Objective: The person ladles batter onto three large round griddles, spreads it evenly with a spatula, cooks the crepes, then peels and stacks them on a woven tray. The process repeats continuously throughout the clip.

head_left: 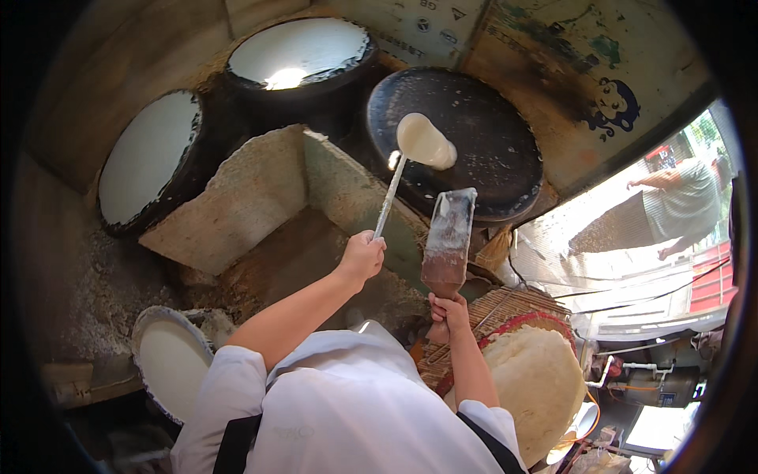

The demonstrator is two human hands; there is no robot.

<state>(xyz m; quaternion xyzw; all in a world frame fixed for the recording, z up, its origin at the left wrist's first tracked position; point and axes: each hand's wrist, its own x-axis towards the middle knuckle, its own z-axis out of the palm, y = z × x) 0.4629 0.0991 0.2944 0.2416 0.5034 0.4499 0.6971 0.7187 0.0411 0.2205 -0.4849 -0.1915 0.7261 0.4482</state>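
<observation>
My left hand (363, 257) is closed round the long handle of a ladle (388, 201). Its bowl, covered in pale batter (424, 141), is over the round black griddle (489, 134); a thick lobe of batter bulges at the right side, and I cannot tell whether it touches the surface. In my right hand (448, 310) is the handle of a broad flat wooden scraper (448, 241). Its blade points away from me, whitened toward the tip, beside the griddle's near edge.
Two large dark round pans with white tops (304, 49) (150, 162) stand at the far left, behind upright boards (245, 186). A white batter tub (170, 363) sits lower left. Stacked thin pancakes (530, 387) lie on a woven mat at right. Another person (683, 197) stands beyond.
</observation>
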